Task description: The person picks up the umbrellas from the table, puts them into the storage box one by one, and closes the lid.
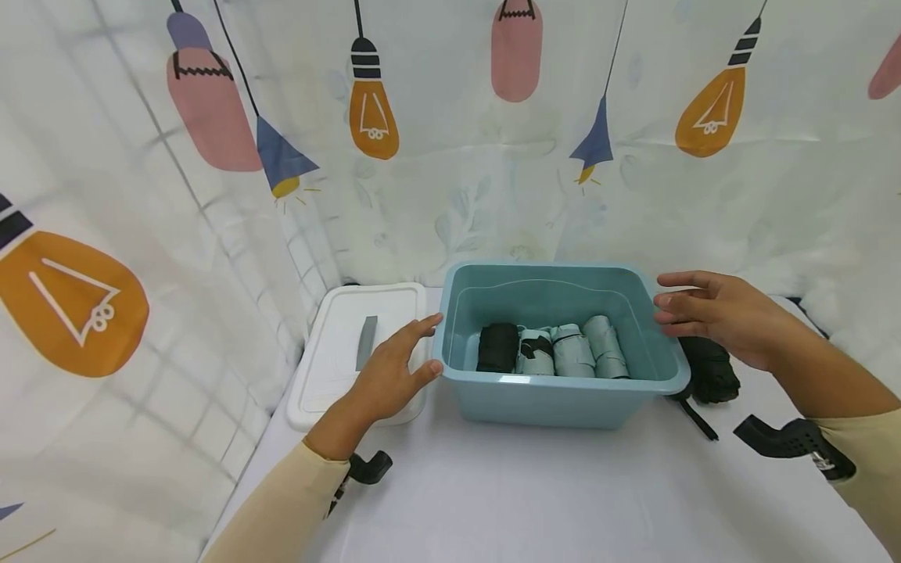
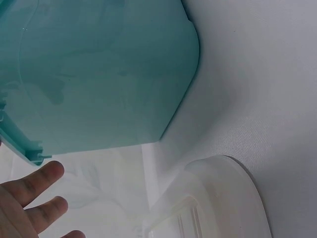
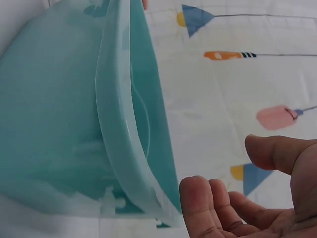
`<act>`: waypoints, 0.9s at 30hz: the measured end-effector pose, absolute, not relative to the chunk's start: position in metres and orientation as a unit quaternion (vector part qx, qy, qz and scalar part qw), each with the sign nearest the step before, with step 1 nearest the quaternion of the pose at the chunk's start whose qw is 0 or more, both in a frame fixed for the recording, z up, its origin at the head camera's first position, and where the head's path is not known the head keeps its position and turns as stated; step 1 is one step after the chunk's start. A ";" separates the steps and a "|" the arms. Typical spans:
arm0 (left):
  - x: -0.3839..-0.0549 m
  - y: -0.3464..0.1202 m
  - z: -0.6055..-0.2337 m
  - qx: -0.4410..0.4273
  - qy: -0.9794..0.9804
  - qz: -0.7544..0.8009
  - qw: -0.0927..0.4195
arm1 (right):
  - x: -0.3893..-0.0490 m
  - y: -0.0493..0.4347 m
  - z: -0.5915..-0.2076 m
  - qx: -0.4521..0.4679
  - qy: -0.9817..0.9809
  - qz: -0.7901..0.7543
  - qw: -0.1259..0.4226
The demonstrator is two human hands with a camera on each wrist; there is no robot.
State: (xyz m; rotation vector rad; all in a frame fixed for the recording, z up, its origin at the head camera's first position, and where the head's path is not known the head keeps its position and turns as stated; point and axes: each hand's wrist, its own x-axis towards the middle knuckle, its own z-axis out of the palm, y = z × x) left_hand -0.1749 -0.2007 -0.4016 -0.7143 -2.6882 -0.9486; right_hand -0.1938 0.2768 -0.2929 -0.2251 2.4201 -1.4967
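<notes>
A blue-green plastic bin point(image 1: 538, 403) stands on the white-covered table. In it lie a black roll point(image 1: 497, 348) and several pale blue-grey rolls point(image 1: 573, 352), side by side along the near wall. My left hand point(image 1: 387, 371) is at the bin's left rim, thumb and fingers spread, fingertips right at the edge. At the opposite end, my right hand point(image 1: 725, 317) has its fingers loosely extended beside the right rim. The right wrist view shows its fingertips point(image 3: 194, 193) close to the rim's corner, with nothing between thumb and fingers.
A white lid point(image 1: 331, 336) with a grey strip lies left of the bin, partly behind my left hand. Right of the bin sits a black bundle point(image 1: 711, 371) with a strap, under my right hand. A patterned curtain point(image 1: 450, 172) hangs behind the table.
</notes>
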 end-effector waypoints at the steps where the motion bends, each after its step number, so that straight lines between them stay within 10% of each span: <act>1: -0.175 -0.200 -0.401 -0.241 -0.910 -0.321 0.101 | -0.194 0.281 -0.294 -0.078 0.840 -0.518 0.142; 27: -0.176 -0.201 -0.403 -0.241 -0.911 -0.319 0.104 | -0.216 0.372 -0.340 -0.022 0.880 -0.449 0.157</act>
